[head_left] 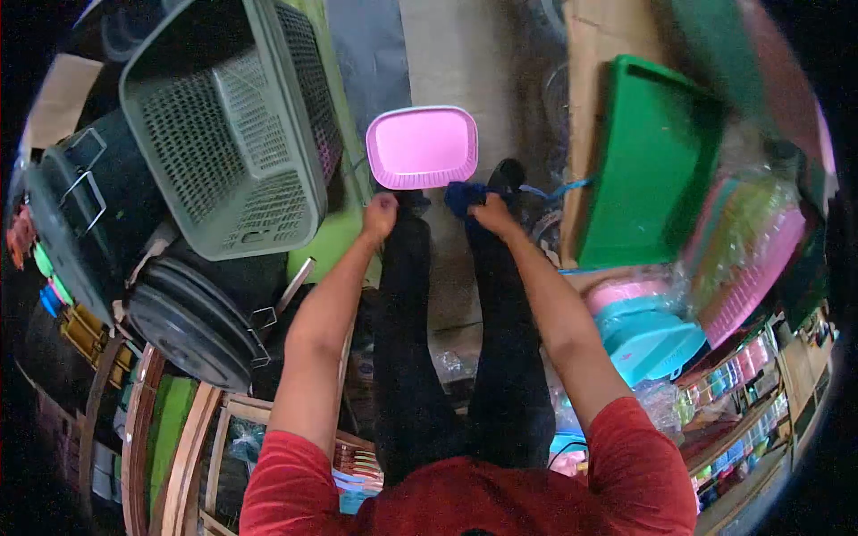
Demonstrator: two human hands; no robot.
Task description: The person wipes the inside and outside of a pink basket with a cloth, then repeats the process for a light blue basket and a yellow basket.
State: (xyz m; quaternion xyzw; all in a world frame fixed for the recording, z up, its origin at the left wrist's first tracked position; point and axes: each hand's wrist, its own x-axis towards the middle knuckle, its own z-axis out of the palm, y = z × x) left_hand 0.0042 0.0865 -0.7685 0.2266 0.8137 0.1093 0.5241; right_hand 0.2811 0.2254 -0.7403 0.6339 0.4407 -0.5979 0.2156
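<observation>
A pink plastic basket (422, 143) with a pale rim and slatted sides is in front of my feet, its inside facing me. My left hand (380, 217) is closed, just below the basket's near left corner. Whether it touches the basket or has anything between its fingers I cannot make out. At the near right corner, my right hand (491, 216) is closed on a dark blue cloth (463, 196). The bunched cloth lies against or very close to the basket's near edge.
To the left stand a large grey-green perforated basket (259, 116) and black round lids (192, 322). On the right are a green tray (648, 170), turquoise containers (648, 335) and plastic-wrapped pink goods (751, 277). A grey floor strip (456, 54) runs between them.
</observation>
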